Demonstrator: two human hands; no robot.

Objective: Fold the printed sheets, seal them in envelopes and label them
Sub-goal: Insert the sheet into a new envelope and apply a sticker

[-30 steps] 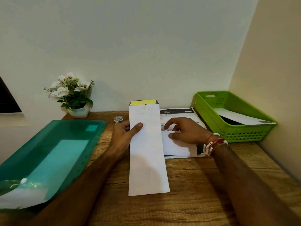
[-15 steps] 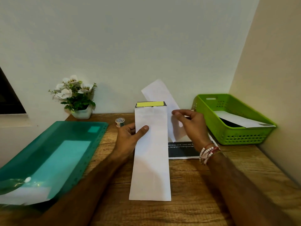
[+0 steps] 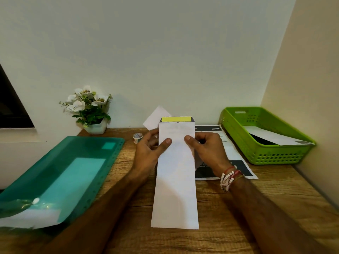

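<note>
While the envelope [image 3: 175, 180] rests its near end on the desk [image 3: 238, 208], your left hand [image 3: 148, 151] and right hand [image 3: 209, 149] both pinch its upper sides, thumbs on the front (yellow strip [image 3: 176, 119] at the top). One corner of a folded sheet [image 3: 157, 116] shows behind the envelope's top left. A printed sheet [image 3: 236, 154] lies flat just right, partly under your right hand.

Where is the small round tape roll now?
In the head view, the small round tape roll stands near the back edge of the wooden table, left of centre, between the white pot of white flowers and the left hand.
</note>
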